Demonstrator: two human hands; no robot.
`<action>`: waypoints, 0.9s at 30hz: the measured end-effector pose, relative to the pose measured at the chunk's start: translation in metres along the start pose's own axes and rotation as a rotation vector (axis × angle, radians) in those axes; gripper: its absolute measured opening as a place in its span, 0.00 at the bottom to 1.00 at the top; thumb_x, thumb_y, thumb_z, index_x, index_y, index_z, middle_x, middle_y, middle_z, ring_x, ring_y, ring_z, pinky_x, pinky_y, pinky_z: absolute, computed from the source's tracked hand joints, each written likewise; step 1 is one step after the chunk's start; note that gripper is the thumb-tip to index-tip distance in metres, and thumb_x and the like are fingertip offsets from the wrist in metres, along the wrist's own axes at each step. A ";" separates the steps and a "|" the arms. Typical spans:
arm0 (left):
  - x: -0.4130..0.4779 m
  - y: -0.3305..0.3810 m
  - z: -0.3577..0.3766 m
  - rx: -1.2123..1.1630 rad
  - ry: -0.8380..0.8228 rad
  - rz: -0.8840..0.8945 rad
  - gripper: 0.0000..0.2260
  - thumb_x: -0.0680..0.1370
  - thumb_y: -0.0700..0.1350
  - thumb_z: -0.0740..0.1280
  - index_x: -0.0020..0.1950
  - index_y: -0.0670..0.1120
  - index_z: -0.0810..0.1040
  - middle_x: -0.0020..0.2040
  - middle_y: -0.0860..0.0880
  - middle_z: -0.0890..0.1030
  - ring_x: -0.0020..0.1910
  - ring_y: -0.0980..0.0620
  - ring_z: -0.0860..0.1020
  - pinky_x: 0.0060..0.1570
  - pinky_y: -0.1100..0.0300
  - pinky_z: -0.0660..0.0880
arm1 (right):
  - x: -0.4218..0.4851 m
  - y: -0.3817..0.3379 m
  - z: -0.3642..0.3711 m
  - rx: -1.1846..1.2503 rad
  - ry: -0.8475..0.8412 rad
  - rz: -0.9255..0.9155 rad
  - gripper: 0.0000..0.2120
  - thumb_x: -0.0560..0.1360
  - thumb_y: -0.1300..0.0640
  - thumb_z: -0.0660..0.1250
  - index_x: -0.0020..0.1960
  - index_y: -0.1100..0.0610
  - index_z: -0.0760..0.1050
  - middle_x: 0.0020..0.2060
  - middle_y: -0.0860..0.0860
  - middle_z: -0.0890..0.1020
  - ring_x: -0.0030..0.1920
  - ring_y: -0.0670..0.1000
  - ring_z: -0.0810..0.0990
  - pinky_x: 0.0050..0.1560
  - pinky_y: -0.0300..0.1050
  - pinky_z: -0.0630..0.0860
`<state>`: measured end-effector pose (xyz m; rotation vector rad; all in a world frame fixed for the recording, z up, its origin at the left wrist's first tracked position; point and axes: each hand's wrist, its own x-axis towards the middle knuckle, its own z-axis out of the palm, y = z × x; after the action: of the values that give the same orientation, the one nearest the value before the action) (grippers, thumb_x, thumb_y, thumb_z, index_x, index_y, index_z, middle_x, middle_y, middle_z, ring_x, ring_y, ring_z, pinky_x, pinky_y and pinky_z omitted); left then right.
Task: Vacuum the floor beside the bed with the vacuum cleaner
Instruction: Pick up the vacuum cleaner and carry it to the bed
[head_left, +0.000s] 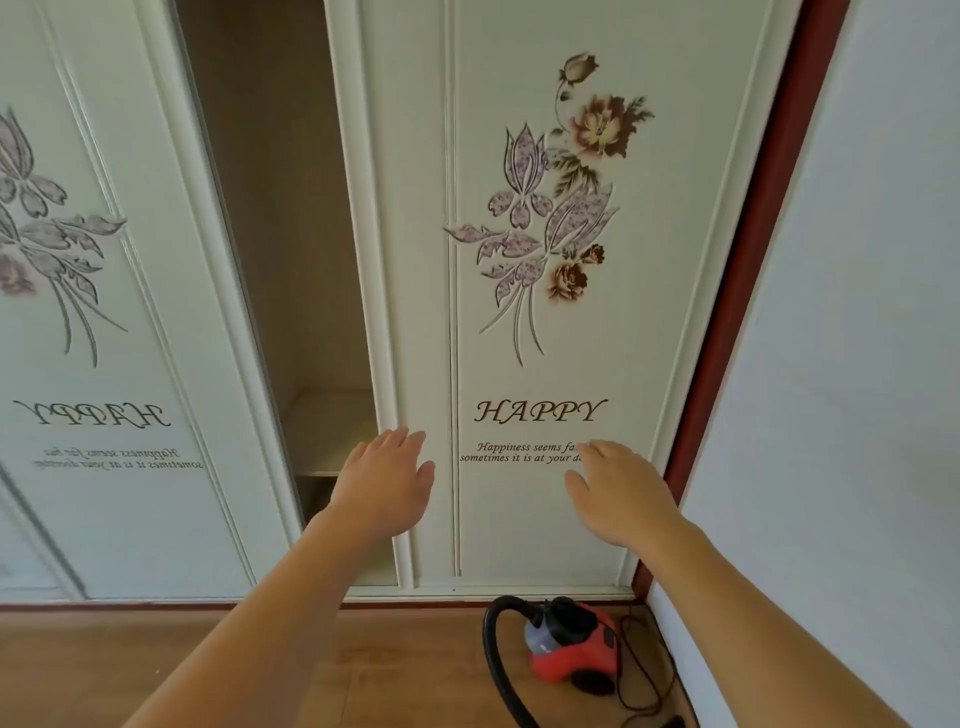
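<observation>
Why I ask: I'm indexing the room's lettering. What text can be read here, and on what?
"HAPPY": right door.
"Happiness seems fa" / "sometimes it is at your d": same door, beneath; line ends hidden by the right hand.
"HAPPY", mirrored: left door.
Small mirrored lines beneath it: too blurred to read surely.
Vacuum: no readable label.

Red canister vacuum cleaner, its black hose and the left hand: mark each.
Red canister vacuum cleaner (592, 644): head view, red shell.
Black hose (487, 639): head view, curved loop.
Left hand (387, 488): head view, back of hand.
</observation>
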<state>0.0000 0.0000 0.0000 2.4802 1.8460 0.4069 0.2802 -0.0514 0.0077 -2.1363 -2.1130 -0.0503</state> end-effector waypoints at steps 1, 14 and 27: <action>0.000 -0.002 -0.001 -0.001 0.004 0.002 0.24 0.85 0.55 0.52 0.80 0.49 0.61 0.79 0.49 0.64 0.79 0.49 0.61 0.76 0.49 0.57 | 0.000 -0.002 0.000 0.004 0.002 0.004 0.24 0.85 0.48 0.49 0.76 0.58 0.65 0.74 0.54 0.71 0.73 0.55 0.67 0.73 0.54 0.64; 0.002 -0.041 0.002 -0.027 -0.007 0.021 0.23 0.85 0.54 0.52 0.79 0.48 0.63 0.78 0.49 0.66 0.77 0.49 0.64 0.76 0.50 0.59 | 0.000 -0.040 0.003 0.019 0.034 0.073 0.26 0.85 0.49 0.50 0.79 0.58 0.60 0.76 0.54 0.68 0.76 0.54 0.64 0.76 0.53 0.62; 0.005 -0.075 0.011 -0.067 0.006 0.042 0.23 0.85 0.53 0.54 0.79 0.47 0.64 0.77 0.50 0.68 0.76 0.50 0.65 0.75 0.51 0.60 | 0.015 -0.071 0.023 0.038 0.044 0.069 0.26 0.85 0.48 0.50 0.78 0.59 0.63 0.75 0.53 0.69 0.75 0.54 0.65 0.75 0.53 0.62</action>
<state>-0.0661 0.0288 -0.0230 2.4801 1.7553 0.4704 0.2085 -0.0338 -0.0077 -2.1639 -1.9984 -0.0492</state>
